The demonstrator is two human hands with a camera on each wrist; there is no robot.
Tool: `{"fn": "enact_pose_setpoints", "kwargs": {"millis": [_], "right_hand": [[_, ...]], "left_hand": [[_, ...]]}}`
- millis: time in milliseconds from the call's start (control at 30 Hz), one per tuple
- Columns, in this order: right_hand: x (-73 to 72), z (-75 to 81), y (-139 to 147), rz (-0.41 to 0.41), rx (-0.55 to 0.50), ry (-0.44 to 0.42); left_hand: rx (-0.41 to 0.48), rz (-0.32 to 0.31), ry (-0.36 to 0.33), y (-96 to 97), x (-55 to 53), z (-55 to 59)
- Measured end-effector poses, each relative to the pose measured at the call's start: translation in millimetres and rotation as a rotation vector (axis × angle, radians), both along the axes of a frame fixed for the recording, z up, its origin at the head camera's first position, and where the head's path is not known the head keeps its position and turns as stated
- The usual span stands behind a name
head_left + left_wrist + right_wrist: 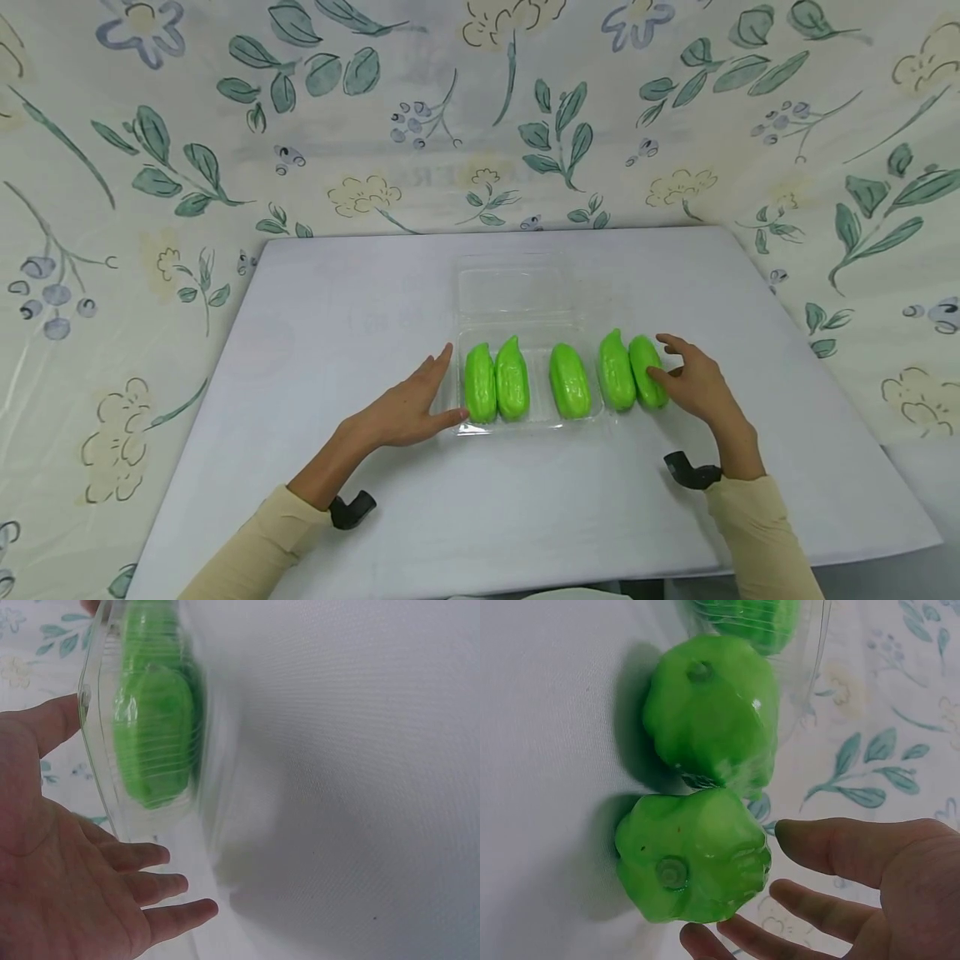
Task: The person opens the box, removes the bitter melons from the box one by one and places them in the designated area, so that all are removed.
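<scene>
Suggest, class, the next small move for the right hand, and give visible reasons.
Probably the right hand should close round the rightmost green vegetable. Its fingers are beside that piece, apparently without a firm grip; the piece lies outside the clear container, whose lid is open and which holds three similar ones. The left hand touches the container's edge.

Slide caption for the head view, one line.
Left hand at a clear container holding three green vegetables; right hand beside two more outside.
</scene>
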State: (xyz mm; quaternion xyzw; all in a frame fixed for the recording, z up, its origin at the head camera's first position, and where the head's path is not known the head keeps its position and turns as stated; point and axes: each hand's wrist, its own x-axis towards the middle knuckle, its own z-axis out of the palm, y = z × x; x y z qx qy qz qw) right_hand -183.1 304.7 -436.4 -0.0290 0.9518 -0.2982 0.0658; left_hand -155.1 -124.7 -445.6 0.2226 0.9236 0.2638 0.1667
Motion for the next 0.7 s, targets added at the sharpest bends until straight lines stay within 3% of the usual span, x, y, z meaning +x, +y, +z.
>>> {"fn": "enact_pose_setpoints", "kwargs": {"millis": [700], "right_hand": [[1.1,12.0,-2,0.007,0.005,0.101]], "left_hand": [[0.004,0.003,-0.006,0.4,0.2,2.9]]}}
